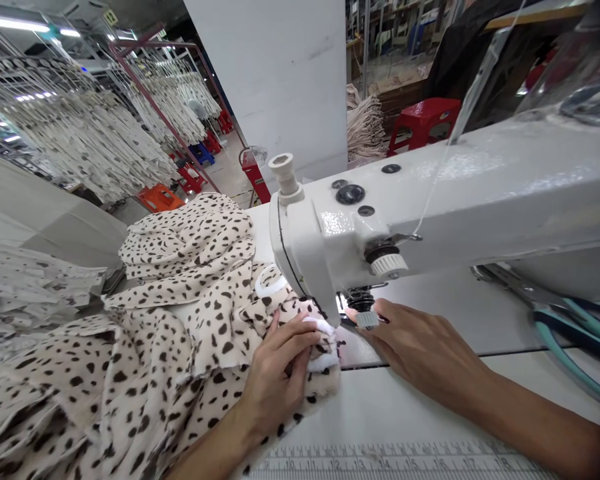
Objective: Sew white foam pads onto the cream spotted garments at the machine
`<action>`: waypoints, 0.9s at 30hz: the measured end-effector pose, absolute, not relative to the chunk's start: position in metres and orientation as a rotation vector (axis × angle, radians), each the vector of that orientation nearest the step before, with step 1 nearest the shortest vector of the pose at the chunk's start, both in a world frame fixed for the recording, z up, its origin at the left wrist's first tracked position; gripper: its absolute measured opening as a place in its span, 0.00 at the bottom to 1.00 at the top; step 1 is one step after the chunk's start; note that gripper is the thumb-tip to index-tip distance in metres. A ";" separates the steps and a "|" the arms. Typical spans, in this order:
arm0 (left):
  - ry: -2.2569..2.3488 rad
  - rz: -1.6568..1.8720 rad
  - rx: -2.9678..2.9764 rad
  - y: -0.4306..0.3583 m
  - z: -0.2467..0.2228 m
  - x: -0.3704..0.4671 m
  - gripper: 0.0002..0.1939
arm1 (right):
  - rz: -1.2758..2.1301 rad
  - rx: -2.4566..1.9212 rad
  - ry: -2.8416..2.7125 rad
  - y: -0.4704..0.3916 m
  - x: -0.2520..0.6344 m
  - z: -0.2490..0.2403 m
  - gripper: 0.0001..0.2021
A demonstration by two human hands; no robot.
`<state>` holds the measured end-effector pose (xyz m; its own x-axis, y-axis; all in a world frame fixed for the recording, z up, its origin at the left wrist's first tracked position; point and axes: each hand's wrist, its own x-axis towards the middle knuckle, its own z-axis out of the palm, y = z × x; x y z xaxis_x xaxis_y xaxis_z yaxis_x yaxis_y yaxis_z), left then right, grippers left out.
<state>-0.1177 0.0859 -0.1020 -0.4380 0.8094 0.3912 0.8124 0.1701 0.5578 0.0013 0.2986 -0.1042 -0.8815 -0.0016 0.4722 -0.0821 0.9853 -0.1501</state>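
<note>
Cream fabric with dark spots (pixel 220 320) is heaped left of a white sewing machine (pixel 325 247) and reaches its needle area. My left hand (pixel 283 363) rests on the fabric edge beside the presser area, fingers curled around a folded part with a white strip (pixel 323 361). A white ring-shaped piece (pixel 270 283) lies on the fabric just behind. My right hand (pixel 420 340) is at the needle area from the right; its fingertips are partly hidden behind the machine's tension parts, and what they hold cannot be made out.
Scissors with teal handles (pixel 555 333) lie at the right under the machine arm. A ruler strip (pixel 380 460) runs along the front edge. Behind stand a white pillar (pixel 280 80), a red stool (pixel 423 120) and racks of hanging spotted fabric (pixel 80 133).
</note>
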 end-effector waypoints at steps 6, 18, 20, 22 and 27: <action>-2.330 -1.035 -1.703 0.086 -0.103 -0.118 0.15 | 0.202 0.040 -2.652 0.297 0.004 -0.107 0.20; -2.304 -0.946 -1.718 0.089 -0.098 -0.115 0.15 | 0.258 0.024 -2.630 0.300 0.006 -0.111 0.19; -2.303 -0.929 -1.718 0.089 -0.098 -0.115 0.15 | 0.300 0.036 -2.641 0.302 0.010 -0.106 0.17; -2.293 -0.920 -1.724 0.089 -0.099 -0.115 0.15 | 0.375 0.047 -2.666 0.303 0.014 -0.103 0.15; -2.250 -0.922 -1.729 0.091 -0.099 -0.113 0.14 | 0.424 0.122 -2.703 0.300 0.018 -0.103 0.15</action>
<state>-0.1132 0.0907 -0.0990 -0.3201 0.8199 0.4747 0.9172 0.1428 0.3718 0.0177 0.3002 -0.1027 -0.9163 -0.0237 0.3998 -0.1449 0.9502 -0.2758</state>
